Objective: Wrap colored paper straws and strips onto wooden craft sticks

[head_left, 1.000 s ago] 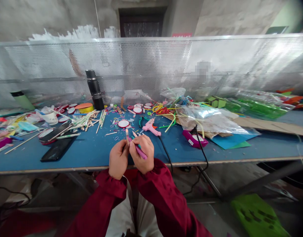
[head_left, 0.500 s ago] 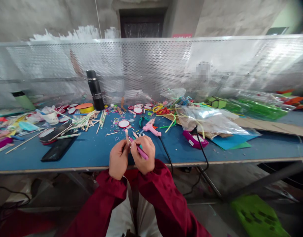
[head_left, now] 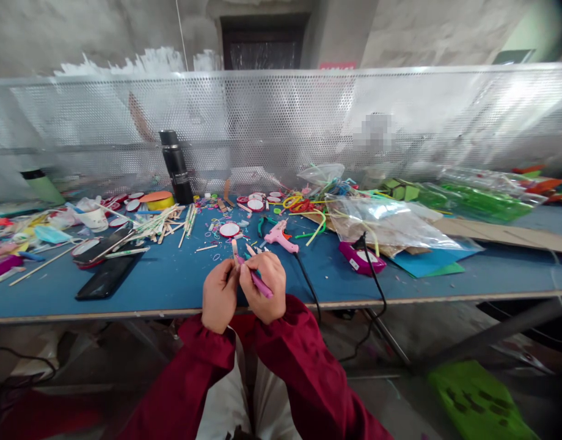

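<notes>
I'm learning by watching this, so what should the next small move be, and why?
I'd perhaps hold the left hand still and ease the purple tool lightly against the flat stick. The left hand pinches the stick, which juts forward, and the right hand holds the tool close beside it; whether they touch is too small to tell.

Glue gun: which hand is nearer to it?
Right. The right hand is just on the near side of the glue gun; the left hand is farther off, to the left and nearer the table edge.
</notes>
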The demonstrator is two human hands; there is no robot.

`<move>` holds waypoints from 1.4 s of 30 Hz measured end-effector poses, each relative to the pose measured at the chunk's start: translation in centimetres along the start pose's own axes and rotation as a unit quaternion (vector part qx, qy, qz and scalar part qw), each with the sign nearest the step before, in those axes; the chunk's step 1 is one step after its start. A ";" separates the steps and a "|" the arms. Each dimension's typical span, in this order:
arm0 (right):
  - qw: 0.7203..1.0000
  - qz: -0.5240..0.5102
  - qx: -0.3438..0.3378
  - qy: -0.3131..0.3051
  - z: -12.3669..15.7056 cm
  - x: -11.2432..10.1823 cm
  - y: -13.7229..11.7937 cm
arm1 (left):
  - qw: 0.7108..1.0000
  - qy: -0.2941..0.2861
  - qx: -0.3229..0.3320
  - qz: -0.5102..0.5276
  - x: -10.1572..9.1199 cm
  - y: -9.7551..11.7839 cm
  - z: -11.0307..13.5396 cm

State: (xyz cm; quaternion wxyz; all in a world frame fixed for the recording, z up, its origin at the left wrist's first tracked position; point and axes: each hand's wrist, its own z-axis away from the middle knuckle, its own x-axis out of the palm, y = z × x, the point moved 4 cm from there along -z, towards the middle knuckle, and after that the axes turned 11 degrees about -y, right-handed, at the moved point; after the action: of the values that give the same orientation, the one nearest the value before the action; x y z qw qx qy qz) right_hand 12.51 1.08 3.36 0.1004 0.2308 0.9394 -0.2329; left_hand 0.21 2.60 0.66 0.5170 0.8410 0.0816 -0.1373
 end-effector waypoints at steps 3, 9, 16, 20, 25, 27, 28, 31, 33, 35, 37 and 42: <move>1.000 0.000 0.003 0.003 0.0 0.0 0.1 | 1.000 0.004 -0.001 -0.002 0.0 0.1 0.0; 1.000 -0.005 -0.002 0.005 0.1 0.0 0.1 | 1.000 0.004 0.005 -0.008 -0.1 0.3 0.1; 1.000 0.000 0.008 -0.002 0.0 0.1 0.1 | 1.000 -0.004 -0.001 0.002 0.0 0.0 0.0; 1.000 0.006 0.015 0.000 0.0 0.0 0.0 | 1.000 -0.005 -0.006 -0.002 0.0 -0.1 0.0; 1.000 0.003 0.013 0.005 0.0 0.0 0.1 | 1.000 -0.002 -0.004 -0.011 -0.1 0.0 0.0; 1.000 0.004 0.012 0.004 0.1 0.0 0.1 | 1.000 -0.002 -0.005 -0.012 -0.1 0.0 0.0; 1.000 0.004 0.012 0.002 0.1 0.0 0.1 | 1.000 -0.003 -0.005 -0.012 0.0 0.0 0.0; 1.000 0.008 0.013 0.000 0.1 0.0 0.1 | 1.000 -0.002 -0.006 -0.014 0.0 0.0 0.0; 1.000 0.008 0.010 0.001 0.1 0.0 0.1 | 1.000 -0.001 -0.005 -0.012 -0.1 0.0 0.0; 1.000 0.004 0.007 0.005 0.1 0.0 0.1 | 1.000 0.000 -0.005 -0.013 -0.1 0.1 0.0; 1.000 0.000 0.009 0.007 0.1 -0.1 0.1 | 1.000 0.001 -0.006 -0.016 -0.1 0.2 0.0; 1.000 0.001 0.011 0.001 0.0 -0.1 0.0 | 1.000 -0.002 -0.006 -0.005 0.0 0.1 0.0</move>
State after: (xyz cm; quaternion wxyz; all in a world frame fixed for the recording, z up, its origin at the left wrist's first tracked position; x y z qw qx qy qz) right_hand 12.60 1.05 3.38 0.0969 0.2333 0.9365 -0.2433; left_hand 0.22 2.55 0.73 0.5215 0.8371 0.0859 -0.1412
